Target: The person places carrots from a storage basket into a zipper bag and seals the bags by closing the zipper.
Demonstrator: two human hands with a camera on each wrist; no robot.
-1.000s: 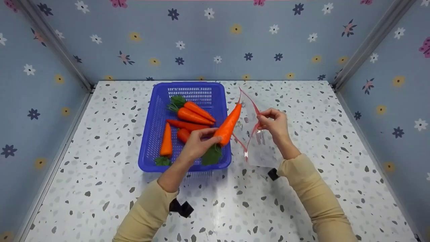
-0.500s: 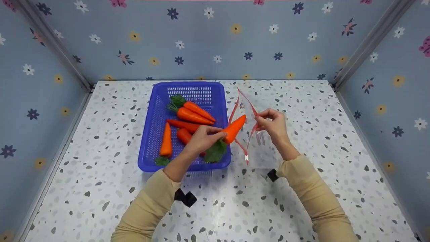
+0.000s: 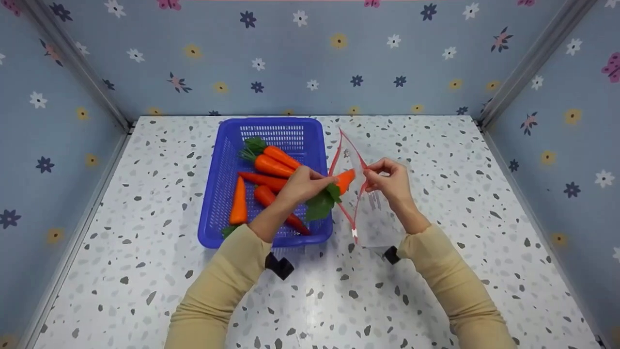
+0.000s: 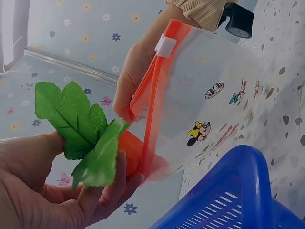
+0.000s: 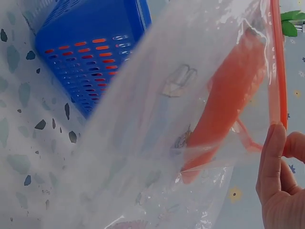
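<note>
My left hand (image 3: 305, 185) pinches a carrot (image 3: 346, 180) near its leafy top, and its green leaves (image 4: 78, 126) hang beside the fingers. The carrot's tapered body (image 5: 224, 100) shows through the clear plastic, inside a zipper bag (image 4: 200, 95) with a red rim, a white slider (image 4: 166, 46) and small cartoon prints. My right hand (image 3: 389, 184) pinches the bag's red rim on the right, and the mouth gapes between the two hands. The bag's lower part hangs close over the speckled table.
A blue plastic basket (image 3: 209, 213) stands just left of the bag, with several carrots inside, among them one lying at its left side (image 3: 238, 201). Flower-patterned walls (image 3: 310, 58) enclose the white speckled table (image 3: 145, 271) at the back and sides.
My left hand has moved right, tilting the carrot lower and carrying its tip from beside the bag's mouth to inside the bag. The right hand keeps its pinch, shifting slightly left.
</note>
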